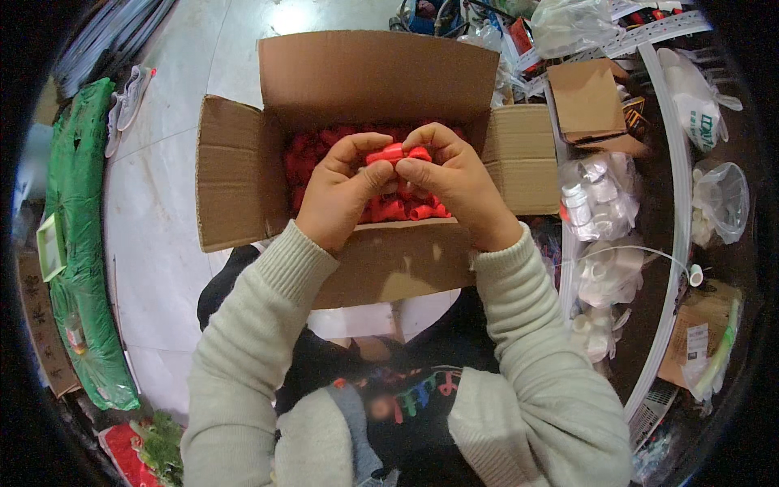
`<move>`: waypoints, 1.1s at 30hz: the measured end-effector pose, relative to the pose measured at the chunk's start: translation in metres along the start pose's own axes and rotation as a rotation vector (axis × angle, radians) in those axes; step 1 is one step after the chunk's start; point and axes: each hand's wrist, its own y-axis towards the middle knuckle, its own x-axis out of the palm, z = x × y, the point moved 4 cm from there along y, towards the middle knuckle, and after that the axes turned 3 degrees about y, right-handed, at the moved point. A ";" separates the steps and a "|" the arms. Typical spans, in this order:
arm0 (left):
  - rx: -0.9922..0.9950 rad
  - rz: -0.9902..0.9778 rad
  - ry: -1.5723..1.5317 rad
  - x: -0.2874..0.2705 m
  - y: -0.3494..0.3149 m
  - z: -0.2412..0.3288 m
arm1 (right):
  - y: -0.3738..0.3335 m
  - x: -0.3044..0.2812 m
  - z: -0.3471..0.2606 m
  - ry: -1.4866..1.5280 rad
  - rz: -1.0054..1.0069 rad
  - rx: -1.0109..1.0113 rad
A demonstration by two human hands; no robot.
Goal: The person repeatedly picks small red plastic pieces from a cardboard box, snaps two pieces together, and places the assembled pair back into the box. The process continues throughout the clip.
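Note:
Over the open cardboard box my left hand [341, 187] pinches a red plastic pipe fitting [385, 155] between thumb and fingers. My right hand [456, 183] is closed on a smaller red piece [419, 152] at the fitting's right end. The two red parts meet end to end; whether they are joined I cannot tell. Below my hands, the cardboard box [373, 77] holds many loose red fittings [419, 213], some of them short, tube-like and bent. My hands and wrists hide part of the heap.
The box flaps are folded outward on all sides. To the right, a shelf rack [670, 154] carries clear bags of white fittings [600, 195] and a brown carton [586, 99]. A long green wrapped bundle [85, 243] lies at left, near a pair of pale shoes [126, 105].

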 end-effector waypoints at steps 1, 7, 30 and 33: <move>-0.047 0.036 -0.064 -0.002 0.000 -0.004 | 0.000 -0.003 0.002 -0.010 -0.008 -0.002; -0.173 0.036 -0.316 0.004 0.001 -0.013 | -0.002 -0.031 0.018 0.304 -0.025 -0.005; -0.278 -0.035 -0.137 0.010 -0.001 -0.025 | -0.008 -0.025 0.016 0.147 -0.079 -0.029; -0.284 0.032 -0.104 0.011 -0.002 -0.022 | -0.007 -0.024 0.015 0.117 -0.042 -0.022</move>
